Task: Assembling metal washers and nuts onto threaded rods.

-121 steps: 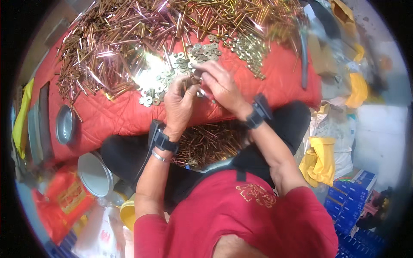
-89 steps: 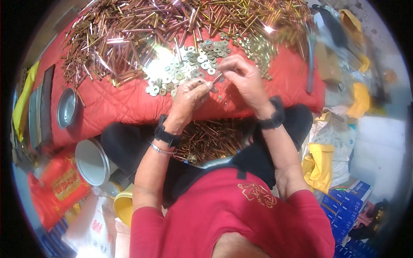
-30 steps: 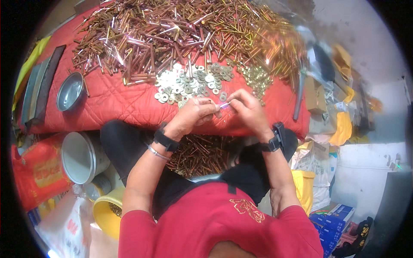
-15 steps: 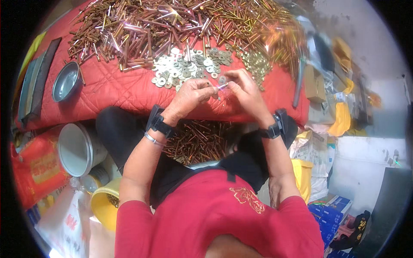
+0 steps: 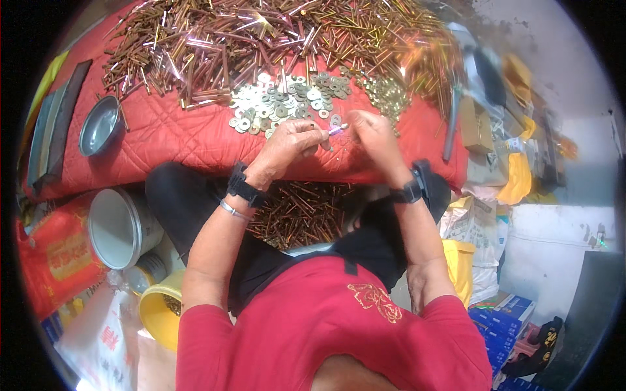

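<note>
My left hand (image 5: 297, 140) pinches a short shiny metal bolt (image 5: 336, 130) that points toward my right hand, with what looks like a washer (image 5: 325, 144) under its fingertips. Close by the bolt's free end, my right hand (image 5: 377, 135) has its fingers curled together; whatever they hold is hidden. Just beyond both hands lies a spread of flat silver washers (image 5: 287, 101). Small brass-coloured nuts (image 5: 389, 98) are heaped to the right of these. A big pile of copper-coloured bolts (image 5: 261, 39) covers the far side of the red quilted cover (image 5: 169, 130).
A metal bowl (image 5: 100, 127) and a long dark bar (image 5: 62, 124) sit at the left. More bolts (image 5: 297, 218) lie below the edge, between my legs. A white bucket (image 5: 114, 228) and a yellow bucket (image 5: 153, 316) stand at lower left. Blue boxes (image 5: 499, 326) are stacked lower right.
My right hand has turned and drawn slightly away to the right from the bolt's end. My left hand keeps its pinch on the bolt, nearly still.
</note>
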Tool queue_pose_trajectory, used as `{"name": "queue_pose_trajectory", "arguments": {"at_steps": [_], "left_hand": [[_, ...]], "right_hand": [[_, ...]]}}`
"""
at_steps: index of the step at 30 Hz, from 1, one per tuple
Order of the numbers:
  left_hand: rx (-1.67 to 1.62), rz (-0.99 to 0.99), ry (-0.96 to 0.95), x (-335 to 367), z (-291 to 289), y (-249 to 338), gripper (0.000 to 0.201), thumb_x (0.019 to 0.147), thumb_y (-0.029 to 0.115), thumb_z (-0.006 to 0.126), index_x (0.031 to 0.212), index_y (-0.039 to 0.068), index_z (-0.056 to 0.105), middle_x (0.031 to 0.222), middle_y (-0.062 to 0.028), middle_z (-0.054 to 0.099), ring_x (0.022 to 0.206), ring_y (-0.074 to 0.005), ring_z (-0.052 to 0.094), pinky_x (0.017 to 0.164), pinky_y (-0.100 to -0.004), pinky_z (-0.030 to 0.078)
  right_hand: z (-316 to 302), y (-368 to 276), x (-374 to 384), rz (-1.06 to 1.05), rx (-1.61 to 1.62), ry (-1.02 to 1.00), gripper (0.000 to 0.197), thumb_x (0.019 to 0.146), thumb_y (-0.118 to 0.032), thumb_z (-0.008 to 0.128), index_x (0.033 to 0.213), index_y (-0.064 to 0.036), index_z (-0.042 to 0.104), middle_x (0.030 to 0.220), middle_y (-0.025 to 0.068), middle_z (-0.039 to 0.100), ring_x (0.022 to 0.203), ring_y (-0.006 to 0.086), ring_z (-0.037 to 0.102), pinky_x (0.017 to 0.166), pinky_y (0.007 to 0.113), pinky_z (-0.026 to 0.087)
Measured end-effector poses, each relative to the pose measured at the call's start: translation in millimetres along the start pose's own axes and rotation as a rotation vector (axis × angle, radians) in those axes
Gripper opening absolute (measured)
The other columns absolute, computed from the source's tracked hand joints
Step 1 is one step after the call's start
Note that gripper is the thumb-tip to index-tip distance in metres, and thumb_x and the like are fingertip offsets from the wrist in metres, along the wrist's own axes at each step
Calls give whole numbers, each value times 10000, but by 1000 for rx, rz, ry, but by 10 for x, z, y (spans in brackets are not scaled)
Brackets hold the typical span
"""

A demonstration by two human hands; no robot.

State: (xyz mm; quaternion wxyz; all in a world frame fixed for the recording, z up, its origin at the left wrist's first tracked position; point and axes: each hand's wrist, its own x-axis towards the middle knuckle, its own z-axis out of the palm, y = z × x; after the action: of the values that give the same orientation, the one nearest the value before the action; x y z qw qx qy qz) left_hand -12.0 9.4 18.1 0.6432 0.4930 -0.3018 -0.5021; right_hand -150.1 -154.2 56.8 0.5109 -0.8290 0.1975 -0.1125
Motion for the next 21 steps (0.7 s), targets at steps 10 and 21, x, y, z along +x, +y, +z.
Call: {"name": "queue_pose_trajectory", "arguments": {"at_steps": [10, 21], "left_hand": [[-3, -44, 13, -9, 1, 53, 206, 886, 222, 628, 778, 51, 669, 618, 51, 498, 546, -31, 385, 496, -198, 284], [-16, -60, -17, -4, -26, 13, 196, 879, 214, 615, 789, 49, 669, 620, 51, 484, 541, -29, 383, 479, -195, 272]], "right_hand": [[171, 128, 46, -142, 3, 255, 204, 897, -203, 642, 820, -20, 593, 668, -2, 542, 621, 66, 462, 564, 255, 396], [140, 30, -15, -110, 8, 99, 201, 884, -209, 657, 871, -12, 617, 696, 8, 577, 671, 63, 509, 609, 244, 432]]}}
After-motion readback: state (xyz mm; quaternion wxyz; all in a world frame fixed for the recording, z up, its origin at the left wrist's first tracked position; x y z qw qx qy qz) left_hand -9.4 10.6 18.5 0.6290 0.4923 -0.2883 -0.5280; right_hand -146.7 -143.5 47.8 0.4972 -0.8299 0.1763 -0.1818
